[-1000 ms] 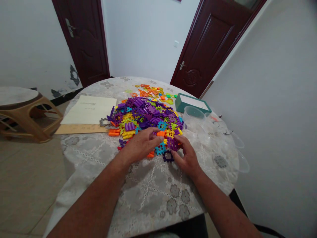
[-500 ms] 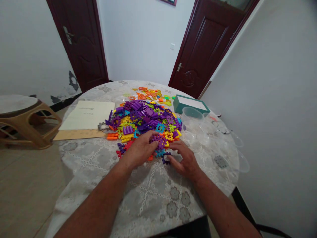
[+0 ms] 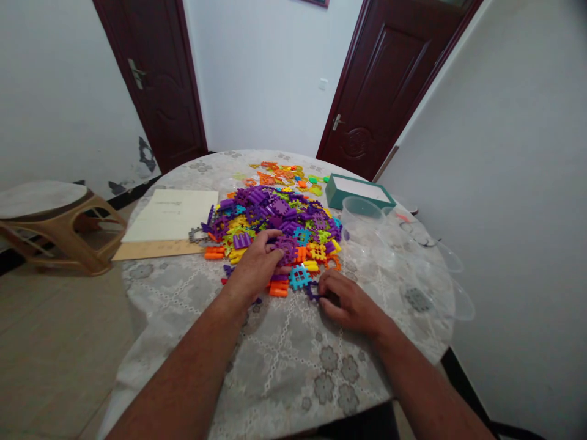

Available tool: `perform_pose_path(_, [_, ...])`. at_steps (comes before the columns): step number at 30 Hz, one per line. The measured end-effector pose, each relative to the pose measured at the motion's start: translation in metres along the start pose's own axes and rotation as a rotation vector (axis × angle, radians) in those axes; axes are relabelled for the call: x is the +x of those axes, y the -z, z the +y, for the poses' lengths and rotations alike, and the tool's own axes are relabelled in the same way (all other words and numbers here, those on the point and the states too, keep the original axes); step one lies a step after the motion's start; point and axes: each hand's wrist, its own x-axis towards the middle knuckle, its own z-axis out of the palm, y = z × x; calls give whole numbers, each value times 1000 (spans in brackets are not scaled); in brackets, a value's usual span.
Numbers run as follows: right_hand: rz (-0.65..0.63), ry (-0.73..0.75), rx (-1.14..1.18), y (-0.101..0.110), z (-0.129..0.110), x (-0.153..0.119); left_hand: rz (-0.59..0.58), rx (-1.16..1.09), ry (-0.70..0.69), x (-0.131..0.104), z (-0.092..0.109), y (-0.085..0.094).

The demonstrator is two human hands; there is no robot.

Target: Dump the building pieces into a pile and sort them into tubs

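My left hand (image 3: 257, 264) is closed on a purple square piece (image 3: 287, 247) at the near side of a heap of coloured plastic pieces (image 3: 279, 211). My right hand (image 3: 347, 299) pinches the right edge of a dark purple piece (image 3: 313, 291) lying on the tablecloth. Between the hands are a light blue square piece (image 3: 300, 277) and an orange piece (image 3: 279, 289). Part of the heap is hidden behind my left hand.
Pale paper (image 3: 172, 215) lies on brown card (image 3: 156, 249) at the left. To the right are a green box (image 3: 337, 197), clear plastic containers (image 3: 363, 215) and a grey piece (image 3: 417, 299). Orange and yellow pieces (image 3: 275, 175) lie behind the heap.
My left hand has moved slightly away from me with the purple piece, baring orange and light blue pieces. My right hand's fingers have closed in on the dark purple piece. The view has shifted slightly.
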Motion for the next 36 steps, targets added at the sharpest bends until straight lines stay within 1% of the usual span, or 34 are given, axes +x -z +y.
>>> perform_pose_path(4, [174,-21,235,2,6,1,-32,1,3,-3,4,-2])
perform_pose_path(6, [257,-42,298,1,10,2,-43,-4,21,-3,3,-4])
perform_pose_path(10, [393,-64,310,-6,17,2,-44,-3,36,-2,-2,-8])
perform_pose_path(14, [469,-18,223,-16,15,5,-104,-78,56,-4,-4,-13])
perform_pose_path(17, [471,47,113,-21,9,8,-179,-120,53,-8,-4,-13])
perform_pose_path(19, [469,92,56,-25,5,10,-242,-100,39,-10,-4,-13])
perform_pose_path(22, [444,137,-15,-28,0,11,-325,24,-40,-11,-7,-13])
perform_pose_path(24, [415,159,-50,-29,-1,11,-346,109,-97,-10,-10,-15])
perform_pose_path(25, [412,162,-53,-29,-1,10,-349,118,-103,-10,-11,-16])
perform_pose_path(27, [439,149,-34,-29,-1,8,-320,73,-75,-9,-12,-16])
perform_pose_path(29, [450,106,-27,-29,-1,8,-225,-6,-32,-7,-11,-15])
perform_pose_path(31, [380,70,-62,-31,-1,8,-94,-68,-15,-5,-7,-11])
perform_pose_path(33, [260,58,-114,-34,-3,10,0,-136,-16,-3,-2,-7])
perform_pose_path(36, [145,59,-191,-39,-4,13,39,-247,-11,-3,4,-5])
